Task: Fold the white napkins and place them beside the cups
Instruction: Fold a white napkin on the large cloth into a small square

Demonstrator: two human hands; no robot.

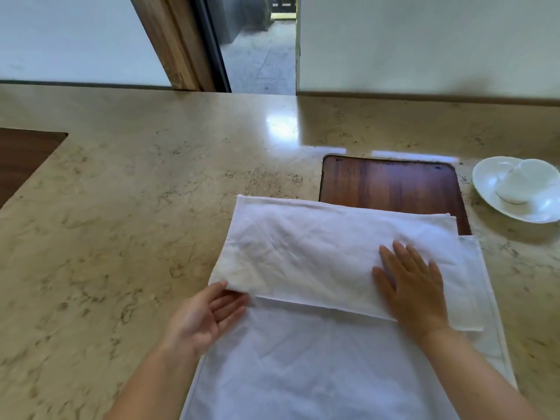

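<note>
A white napkin (303, 253), folded into a long strip, lies across a larger flat white napkin (303, 374) on the marble counter. My left hand (206, 316) is palm up with its fingers under the strip's near left corner and the thumb on top, pinching it. My right hand (415, 286) lies flat, fingers spread, pressing the strip's right end. At the far right a white cup (515, 189) rests on its side in a white saucer (491, 177).
A dark wooden inset panel (391, 183) sits in the counter (151, 177) behind the napkins, partly covered by the strip. Another dark wood inset (24, 156) shows at the left edge. A wall and an open doorway (257, 47) run along the counter's back.
</note>
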